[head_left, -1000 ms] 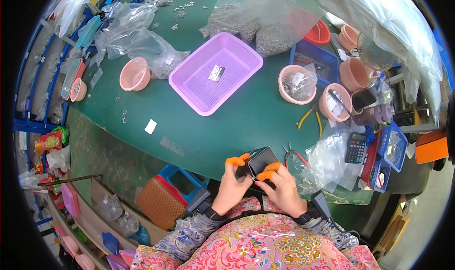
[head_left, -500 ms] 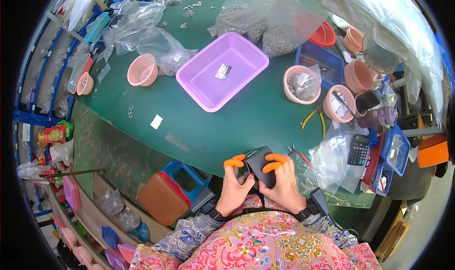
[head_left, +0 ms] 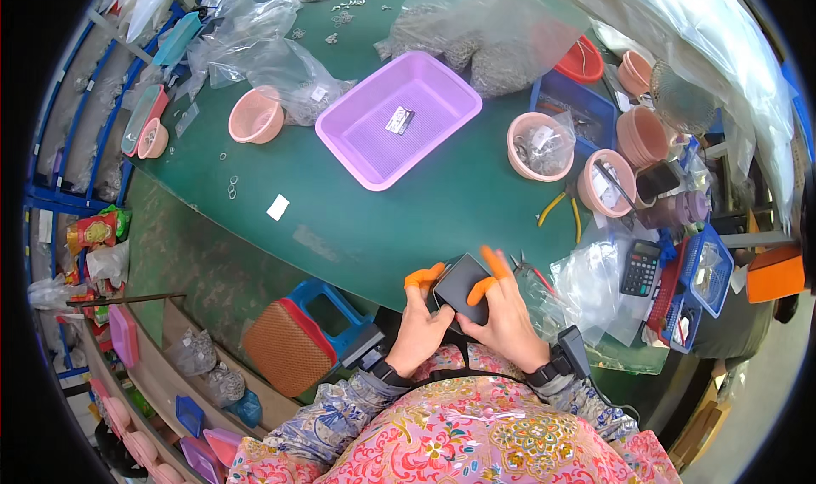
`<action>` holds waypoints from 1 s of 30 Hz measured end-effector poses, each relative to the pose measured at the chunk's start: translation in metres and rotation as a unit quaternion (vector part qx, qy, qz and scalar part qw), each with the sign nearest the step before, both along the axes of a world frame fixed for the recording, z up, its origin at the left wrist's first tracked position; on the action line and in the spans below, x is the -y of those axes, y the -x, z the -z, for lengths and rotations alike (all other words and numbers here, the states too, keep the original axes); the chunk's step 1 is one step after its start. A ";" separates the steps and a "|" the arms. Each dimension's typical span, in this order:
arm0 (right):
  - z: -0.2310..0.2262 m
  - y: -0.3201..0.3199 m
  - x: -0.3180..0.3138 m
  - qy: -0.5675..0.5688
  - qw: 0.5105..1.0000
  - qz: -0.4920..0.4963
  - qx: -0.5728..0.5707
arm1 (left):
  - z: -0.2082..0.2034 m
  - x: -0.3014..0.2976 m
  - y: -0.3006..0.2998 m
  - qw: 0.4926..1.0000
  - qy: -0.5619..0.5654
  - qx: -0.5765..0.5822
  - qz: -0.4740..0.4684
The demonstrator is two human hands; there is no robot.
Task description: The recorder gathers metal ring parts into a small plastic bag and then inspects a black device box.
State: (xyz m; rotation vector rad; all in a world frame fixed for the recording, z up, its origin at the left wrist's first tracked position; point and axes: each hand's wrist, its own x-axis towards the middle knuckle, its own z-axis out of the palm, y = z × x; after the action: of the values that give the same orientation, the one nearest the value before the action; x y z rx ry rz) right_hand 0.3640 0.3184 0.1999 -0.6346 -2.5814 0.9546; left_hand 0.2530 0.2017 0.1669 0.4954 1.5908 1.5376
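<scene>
Just over the front edge of the table, a small black box (head_left: 461, 285) sits between my two hands, tilted with one flat face up. My left hand (head_left: 418, 333) grips its left side, thumb low and an orange-covered finger along the upper edge. On the other side my right hand (head_left: 510, 324) holds it with thumb and a bent orange-covered finger. Another orange-tipped finger of that hand is raised off the box and blurred. The underside of the box is hidden. Right of it lie red-handled pliers (head_left: 541, 278) and clear plastic bags (head_left: 586, 280).
A purple tray (head_left: 374, 178) with a small label inside stands mid-table. Pink bowls (head_left: 257, 117), yellow-handled pliers (head_left: 552, 209), a calculator (head_left: 641, 267) and a blue basket (head_left: 712, 271) surround it. Bags of small metal parts (head_left: 506, 63) lie behind. A blue stool (head_left: 340, 318) is at lower left.
One orange-tipped finger of my right hand has lifted off the black box and straightened. The box's upper face has turned slightly to the left. The whole view has shifted a little.
</scene>
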 end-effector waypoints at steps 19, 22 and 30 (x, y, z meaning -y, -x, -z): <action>0.004 0.009 -0.017 0.036 0.992 -0.106 0.056 | 0.022 0.031 0.003 0.974 0.107 -0.157 0.125; -0.004 0.013 -0.030 0.049 0.982 -0.141 0.113 | 0.022 0.026 -0.003 0.976 0.092 -0.168 0.102; -0.034 0.025 -0.046 -0.098 0.939 -0.257 0.207 | 0.024 0.002 -0.007 0.938 0.188 -0.233 0.177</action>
State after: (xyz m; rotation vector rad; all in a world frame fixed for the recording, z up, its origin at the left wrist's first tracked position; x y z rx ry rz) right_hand 0.3388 0.3647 0.2338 -0.1006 -3.2621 0.7388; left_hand 0.2596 0.1996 0.1424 0.9167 1.9648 0.8506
